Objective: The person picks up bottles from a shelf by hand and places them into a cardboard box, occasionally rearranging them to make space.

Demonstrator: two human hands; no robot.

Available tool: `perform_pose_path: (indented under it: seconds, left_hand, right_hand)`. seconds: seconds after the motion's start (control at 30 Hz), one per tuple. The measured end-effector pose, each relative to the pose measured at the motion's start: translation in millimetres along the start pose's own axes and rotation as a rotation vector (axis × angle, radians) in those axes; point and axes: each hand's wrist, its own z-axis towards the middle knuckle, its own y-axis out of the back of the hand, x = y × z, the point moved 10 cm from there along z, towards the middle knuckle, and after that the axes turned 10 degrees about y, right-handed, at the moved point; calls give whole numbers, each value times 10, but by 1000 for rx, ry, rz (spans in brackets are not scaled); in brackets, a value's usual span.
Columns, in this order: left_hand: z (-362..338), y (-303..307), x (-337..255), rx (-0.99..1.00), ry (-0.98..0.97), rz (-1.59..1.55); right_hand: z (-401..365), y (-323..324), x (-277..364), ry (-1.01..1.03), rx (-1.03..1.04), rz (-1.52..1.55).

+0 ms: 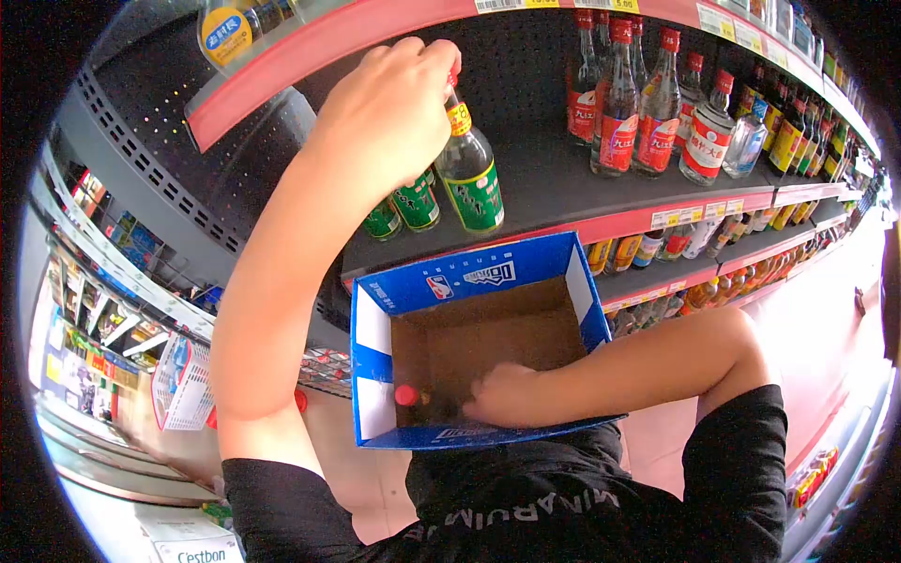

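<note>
My left hand (pixel 389 108) is closed around the red-capped top of a glass bottle (pixel 477 183) with a green label and a yellow neck band. That bottle stands upright at the front of the shelf. Beside it, partly behind my wrist, are other green-labelled bottles (pixel 416 203). Below the shelf edge is a blue cardboard box (pixel 474 270), its top uncovered. My right hand (pixel 504 394) reaches down inside it, fingers curled in shadow; what they hold, if anything, I cannot make out. Near them in the box shows a red bottle cap (pixel 406 395).
Clear bottles with red labels (pixel 619 122) stand farther right on the same dark shelf (pixel 540 178). A red price rail (pixel 619 228) runs along its edge. More bottles (pixel 676 246) fill the shelf below. A white basket (pixel 183 385) is at the left, a white carton (pixel 192 544) lower left.
</note>
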Motion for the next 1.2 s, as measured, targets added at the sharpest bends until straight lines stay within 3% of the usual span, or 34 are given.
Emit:
perform_pose_path:
  seconds: [0.4, 0.5, 0.83, 1.0, 1.1, 1.2]
  left_hand:
    - [452, -905, 380, 102, 61, 263]
    - [487, -1108, 523, 216, 76, 234]
    - [499, -1273, 679, 192, 74, 325]
    - [418, -1188, 551, 142, 48, 366]
    - [234, -921, 302, -86, -26, 313]
    - [-138, -611, -72, -223, -219, 88]
  right_hand:
    - [-18, 45, 15, 9, 39, -1]
    - [-37, 67, 14, -17, 54, 25]
    - [-47, 79, 40, 28, 79, 9]
    - [-43, 91, 34, 29, 10, -1]
    - [-43, 70, 21, 18, -3, -8]
    - [-74, 111, 33, 5, 4, -32]
